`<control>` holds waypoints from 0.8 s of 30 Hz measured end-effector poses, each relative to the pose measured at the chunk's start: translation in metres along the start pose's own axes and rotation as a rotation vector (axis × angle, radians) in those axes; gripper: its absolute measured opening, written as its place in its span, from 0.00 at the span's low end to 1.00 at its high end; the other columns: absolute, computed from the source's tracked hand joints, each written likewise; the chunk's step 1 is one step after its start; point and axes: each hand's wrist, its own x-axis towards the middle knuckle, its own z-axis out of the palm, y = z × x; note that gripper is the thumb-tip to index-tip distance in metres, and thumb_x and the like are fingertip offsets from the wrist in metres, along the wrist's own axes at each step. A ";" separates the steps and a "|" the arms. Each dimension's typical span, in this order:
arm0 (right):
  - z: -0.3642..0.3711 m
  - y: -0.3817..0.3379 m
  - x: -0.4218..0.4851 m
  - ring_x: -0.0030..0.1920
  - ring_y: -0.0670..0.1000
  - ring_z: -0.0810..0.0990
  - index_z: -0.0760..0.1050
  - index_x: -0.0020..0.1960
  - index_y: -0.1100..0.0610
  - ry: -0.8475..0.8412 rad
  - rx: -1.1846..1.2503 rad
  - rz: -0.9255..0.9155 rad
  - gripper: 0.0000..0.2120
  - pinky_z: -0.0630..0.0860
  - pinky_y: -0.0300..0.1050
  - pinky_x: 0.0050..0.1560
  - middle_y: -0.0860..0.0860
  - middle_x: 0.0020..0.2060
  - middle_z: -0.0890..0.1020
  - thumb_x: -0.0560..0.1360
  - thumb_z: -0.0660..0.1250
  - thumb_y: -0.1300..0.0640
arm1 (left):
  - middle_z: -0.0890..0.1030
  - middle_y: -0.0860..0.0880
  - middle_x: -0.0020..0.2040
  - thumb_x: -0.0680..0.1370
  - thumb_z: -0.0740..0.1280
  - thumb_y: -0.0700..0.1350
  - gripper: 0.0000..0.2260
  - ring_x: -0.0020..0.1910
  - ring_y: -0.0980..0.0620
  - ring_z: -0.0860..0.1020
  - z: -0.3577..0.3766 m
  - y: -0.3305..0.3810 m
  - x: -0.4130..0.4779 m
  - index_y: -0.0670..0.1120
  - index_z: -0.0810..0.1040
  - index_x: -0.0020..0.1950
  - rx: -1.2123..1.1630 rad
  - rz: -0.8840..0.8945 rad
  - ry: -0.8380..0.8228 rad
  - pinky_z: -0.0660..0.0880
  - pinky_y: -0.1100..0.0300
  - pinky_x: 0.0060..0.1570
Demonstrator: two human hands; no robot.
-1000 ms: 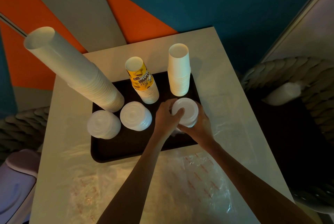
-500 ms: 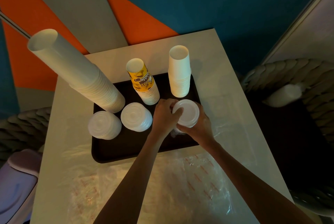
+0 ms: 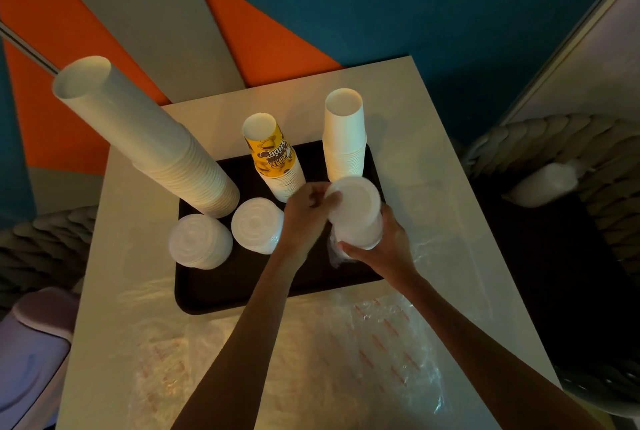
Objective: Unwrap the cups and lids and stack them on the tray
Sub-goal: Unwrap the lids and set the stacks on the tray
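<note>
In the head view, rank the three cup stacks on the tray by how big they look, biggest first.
1. Tall white cup stack, though its top nears the camera.
2-3. Yellow cup stack and short white cup stack: too alike to rank.

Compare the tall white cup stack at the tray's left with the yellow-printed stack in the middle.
The white cup stack is far taller than the yellow-printed stack. The white cup stack is plain throughout; the yellow-printed stack has a yellow printed cup on top with white rims below. Both stand on the dark tray.
</note>
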 end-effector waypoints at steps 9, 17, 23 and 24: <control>-0.007 -0.004 -0.013 0.54 0.45 0.74 0.69 0.65 0.62 -0.007 -0.025 -0.004 0.43 0.67 0.18 0.45 0.45 0.54 0.73 0.56 0.82 0.48 | 0.75 0.42 0.61 0.77 0.67 0.40 0.14 0.57 0.46 0.77 -0.001 -0.023 0.007 0.42 0.71 0.61 -0.515 -0.385 0.238 0.77 0.63 0.39; -0.010 -0.002 -0.020 0.53 0.43 0.75 0.67 0.64 0.56 -0.003 -0.004 -0.041 0.41 0.67 0.17 0.46 0.44 0.54 0.74 0.59 0.70 0.34 | 0.77 0.40 0.60 0.76 0.68 0.38 0.17 0.52 0.46 0.79 0.035 -0.054 0.032 0.39 0.70 0.64 -0.454 -0.510 0.384 0.76 0.63 0.35; -0.010 0.001 -0.020 0.54 0.41 0.73 0.67 0.65 0.56 -0.002 -0.019 -0.055 0.41 0.67 0.17 0.46 0.50 0.54 0.78 0.59 0.70 0.34 | 0.77 0.40 0.58 0.76 0.69 0.40 0.17 0.47 0.47 0.79 0.045 -0.067 0.048 0.40 0.70 0.63 -0.262 -0.520 0.377 0.78 0.61 0.37; -0.009 0.002 -0.020 0.55 0.40 0.72 0.65 0.65 0.54 -0.001 -0.025 -0.060 0.40 0.67 0.17 0.47 0.51 0.54 0.79 0.60 0.70 0.34 | 0.78 0.41 0.58 0.76 0.69 0.41 0.18 0.47 0.47 0.80 0.046 -0.069 0.049 0.40 0.70 0.63 -0.212 -0.522 0.370 0.79 0.58 0.40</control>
